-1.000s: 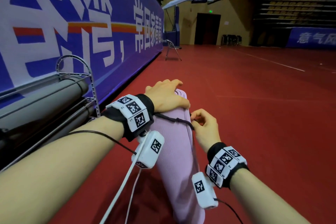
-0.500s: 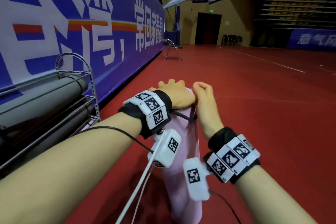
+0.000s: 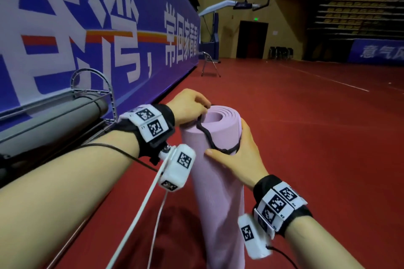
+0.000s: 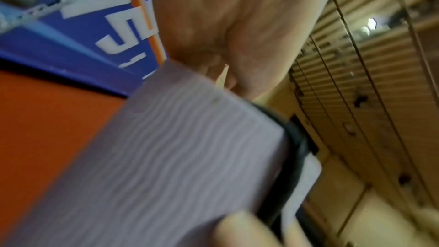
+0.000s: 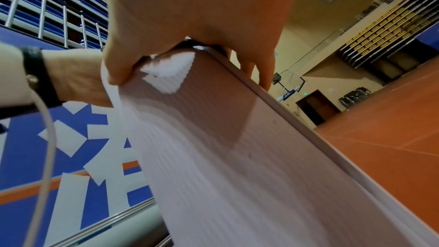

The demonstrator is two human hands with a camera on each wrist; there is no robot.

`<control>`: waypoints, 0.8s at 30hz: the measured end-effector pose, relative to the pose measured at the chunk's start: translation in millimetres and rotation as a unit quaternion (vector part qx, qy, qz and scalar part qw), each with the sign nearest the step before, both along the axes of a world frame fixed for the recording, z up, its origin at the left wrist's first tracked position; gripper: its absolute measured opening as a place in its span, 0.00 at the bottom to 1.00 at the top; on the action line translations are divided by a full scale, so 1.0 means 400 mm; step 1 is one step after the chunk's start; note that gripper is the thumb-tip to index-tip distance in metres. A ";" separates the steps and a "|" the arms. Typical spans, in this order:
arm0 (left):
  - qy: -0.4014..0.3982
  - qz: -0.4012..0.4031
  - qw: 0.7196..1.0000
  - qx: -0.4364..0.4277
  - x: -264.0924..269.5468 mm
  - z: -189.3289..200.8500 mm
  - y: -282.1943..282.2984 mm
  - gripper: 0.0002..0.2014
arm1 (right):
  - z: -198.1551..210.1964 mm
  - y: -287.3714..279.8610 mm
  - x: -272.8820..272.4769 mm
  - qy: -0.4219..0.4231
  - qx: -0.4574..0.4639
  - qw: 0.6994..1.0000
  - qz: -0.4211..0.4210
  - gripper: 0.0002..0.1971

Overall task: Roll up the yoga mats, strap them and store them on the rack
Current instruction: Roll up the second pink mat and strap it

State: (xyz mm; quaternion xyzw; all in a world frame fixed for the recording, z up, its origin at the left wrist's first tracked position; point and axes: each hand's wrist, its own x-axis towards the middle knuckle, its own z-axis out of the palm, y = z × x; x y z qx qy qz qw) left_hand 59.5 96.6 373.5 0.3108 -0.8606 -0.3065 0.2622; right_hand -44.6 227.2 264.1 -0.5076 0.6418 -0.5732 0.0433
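Observation:
A rolled pink yoga mat (image 3: 218,181) stands upright on the red floor in the head view. A black strap (image 3: 207,135) loops over its top end and runs down its front. My left hand (image 3: 190,107) pinches the strap at the mat's top rim. My right hand (image 3: 238,155) grips the mat just below the top, thumb across the front, over the strap's lower part. The left wrist view shows the mat (image 4: 166,157) and the strap (image 4: 292,146) blurred. In the right wrist view my right hand (image 5: 190,48) wraps the mat (image 5: 225,157).
A metal rack (image 3: 91,94) stands at the left against the blue banner wall (image 3: 87,28), with a rolled grey mat (image 3: 54,124) lying in it. A folding chair (image 3: 208,65) stands further along the wall. Red floor (image 3: 317,137) stretches to the right.
The mat's top has come up into view, rolled end showing. My right hand moved from beside the left at the top down to grip the mat; the left now pinches the strap at the rim.

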 end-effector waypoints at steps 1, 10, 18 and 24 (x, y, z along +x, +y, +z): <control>-0.024 0.019 0.998 -0.060 0.005 -0.013 0.003 0.14 | -0.006 -0.004 -0.004 -0.002 0.001 1.000 0.000 0.53; -0.048 0.129 0.973 -0.187 0.037 -0.032 0.001 0.05 | -0.013 -0.005 -0.005 0.004 -0.005 1.000 -0.019 0.56; 0.119 0.133 0.972 0.152 0.037 -0.081 -0.066 0.15 | -0.022 0.012 -0.039 -0.001 -0.030 0.999 -0.029 0.54; 0.058 0.036 0.876 0.478 0.041 -0.154 -0.092 0.19 | -0.021 0.025 -0.051 0.007 -0.043 0.999 -0.024 0.51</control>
